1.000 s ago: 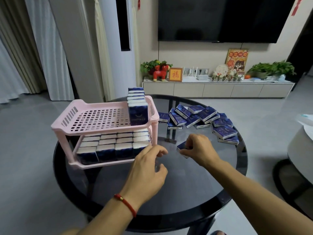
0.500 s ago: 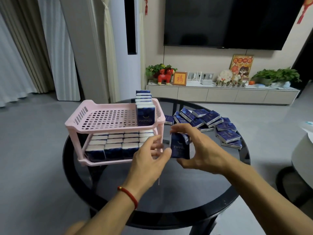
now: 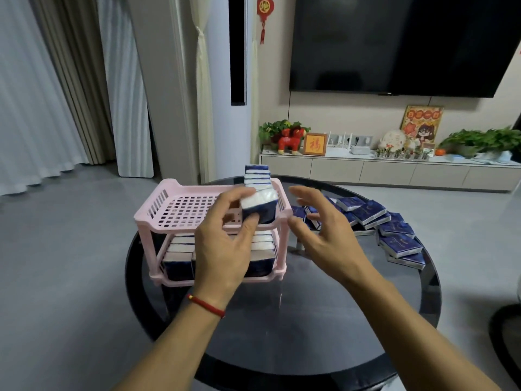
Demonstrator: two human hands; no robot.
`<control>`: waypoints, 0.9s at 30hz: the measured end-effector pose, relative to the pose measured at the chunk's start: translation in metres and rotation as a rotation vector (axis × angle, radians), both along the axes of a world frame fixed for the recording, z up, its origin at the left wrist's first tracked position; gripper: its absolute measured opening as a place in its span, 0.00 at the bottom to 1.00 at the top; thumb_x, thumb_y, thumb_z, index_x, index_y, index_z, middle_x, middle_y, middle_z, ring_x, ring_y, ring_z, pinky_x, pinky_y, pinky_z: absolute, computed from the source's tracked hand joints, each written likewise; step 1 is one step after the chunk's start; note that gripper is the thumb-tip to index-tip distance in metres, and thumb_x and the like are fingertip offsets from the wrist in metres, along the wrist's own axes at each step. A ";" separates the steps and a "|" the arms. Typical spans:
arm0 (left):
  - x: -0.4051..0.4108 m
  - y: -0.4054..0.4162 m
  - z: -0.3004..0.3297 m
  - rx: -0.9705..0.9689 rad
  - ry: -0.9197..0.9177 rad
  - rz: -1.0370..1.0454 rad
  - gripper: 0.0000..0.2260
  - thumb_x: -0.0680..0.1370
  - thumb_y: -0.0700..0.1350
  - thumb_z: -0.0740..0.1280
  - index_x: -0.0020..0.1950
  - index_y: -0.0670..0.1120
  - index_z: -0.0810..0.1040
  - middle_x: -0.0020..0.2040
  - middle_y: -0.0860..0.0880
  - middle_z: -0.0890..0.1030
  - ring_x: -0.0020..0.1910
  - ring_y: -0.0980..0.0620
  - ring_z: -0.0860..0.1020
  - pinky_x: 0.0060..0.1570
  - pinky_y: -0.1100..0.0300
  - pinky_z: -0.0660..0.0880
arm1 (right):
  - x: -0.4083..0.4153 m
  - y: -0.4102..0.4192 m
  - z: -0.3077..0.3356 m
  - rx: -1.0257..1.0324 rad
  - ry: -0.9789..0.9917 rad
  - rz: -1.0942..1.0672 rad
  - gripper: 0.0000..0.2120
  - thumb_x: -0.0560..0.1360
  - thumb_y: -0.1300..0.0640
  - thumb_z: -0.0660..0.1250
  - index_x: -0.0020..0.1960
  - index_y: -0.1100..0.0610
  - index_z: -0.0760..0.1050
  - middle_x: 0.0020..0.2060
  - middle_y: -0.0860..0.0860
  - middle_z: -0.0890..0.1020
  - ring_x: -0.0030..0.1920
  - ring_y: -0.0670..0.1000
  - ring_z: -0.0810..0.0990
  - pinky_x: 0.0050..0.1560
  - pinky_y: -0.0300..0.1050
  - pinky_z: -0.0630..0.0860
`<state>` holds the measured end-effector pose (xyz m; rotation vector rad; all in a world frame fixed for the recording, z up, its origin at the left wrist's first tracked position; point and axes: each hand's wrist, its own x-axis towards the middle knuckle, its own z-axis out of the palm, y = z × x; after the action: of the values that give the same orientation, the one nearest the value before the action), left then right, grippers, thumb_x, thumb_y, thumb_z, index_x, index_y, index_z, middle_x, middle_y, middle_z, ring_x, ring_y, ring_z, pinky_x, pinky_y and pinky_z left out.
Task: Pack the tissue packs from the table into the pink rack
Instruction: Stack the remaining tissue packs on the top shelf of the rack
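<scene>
My left hand (image 3: 222, 244) pinches one tissue pack (image 3: 260, 207) by its flat faces over the pink rack (image 3: 158, 213); light, soft, crushable. Right hand (image 3: 321, 235) spread, empty.

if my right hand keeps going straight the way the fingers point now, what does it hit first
Probably the loose tissue packs lying on the glass table just beyond the right hand; its open fingers aim forward at them. Depth is unclear, so it might pass above them.
</scene>
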<state>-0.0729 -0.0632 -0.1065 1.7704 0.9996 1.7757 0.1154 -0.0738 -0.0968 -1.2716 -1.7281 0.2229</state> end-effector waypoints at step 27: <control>0.002 0.040 0.003 -0.041 0.386 0.186 0.24 0.75 0.39 0.76 0.70 0.54 0.79 0.64 0.52 0.82 0.62 0.50 0.80 0.64 0.47 0.79 | -0.028 0.036 -0.009 -0.042 -0.108 -0.038 0.26 0.81 0.59 0.64 0.77 0.44 0.69 0.77 0.44 0.68 0.74 0.47 0.66 0.73 0.42 0.62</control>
<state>-0.0705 -0.0236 -0.1039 2.1002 1.3817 1.5303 0.0873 -0.0377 -0.1059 -1.3671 -1.7970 0.1719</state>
